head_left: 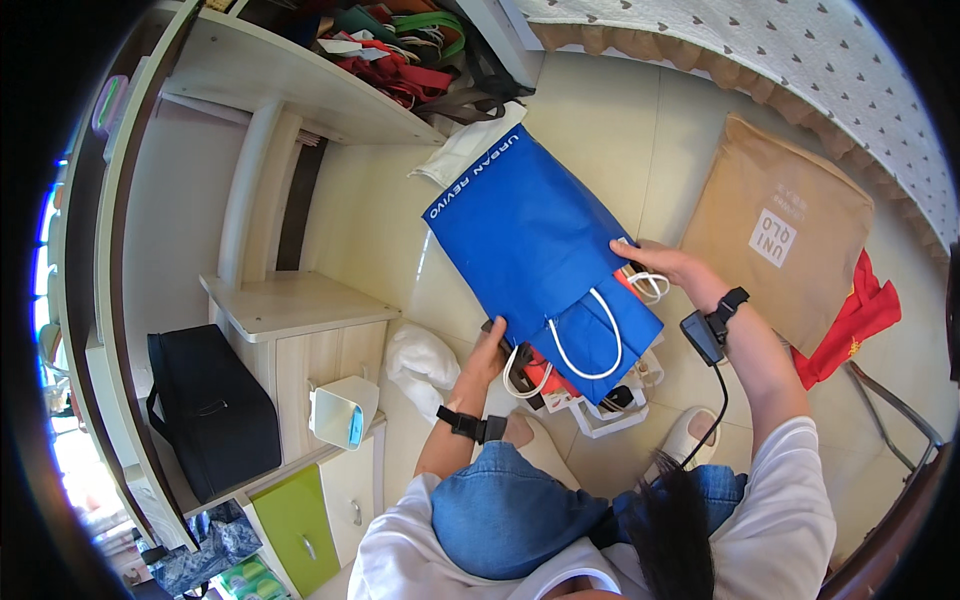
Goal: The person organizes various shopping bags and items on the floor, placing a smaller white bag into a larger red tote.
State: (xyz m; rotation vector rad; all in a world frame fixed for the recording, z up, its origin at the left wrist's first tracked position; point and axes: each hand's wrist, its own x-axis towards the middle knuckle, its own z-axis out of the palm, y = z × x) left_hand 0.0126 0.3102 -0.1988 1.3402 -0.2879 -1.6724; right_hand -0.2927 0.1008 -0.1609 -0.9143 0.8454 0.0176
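A large blue shopping bag (535, 225) with white rope handles (588, 372) lies tilted in front of me, its handle end toward my body. My left hand (485, 352) grips its left edge near the open end. On the opposite edge, my right hand (650, 260) is closed with the thumb on top. Red, orange and white pieces, which look like other folded bags, stick out at the mouth of the blue bag. Several white straps or handles (605, 425) hang below it. Each of my wrists wears a black band with a small device.
A tan fabric storage bag (780, 235) lies on the right over a red cloth bag (865, 315). Colourful bags fill an open shelf (300, 90) at the top. Left stand a cabinet (300, 305), a black case (215, 410) and a small white bin (340, 412). White plastic (420, 365) lies beside the cabinet.
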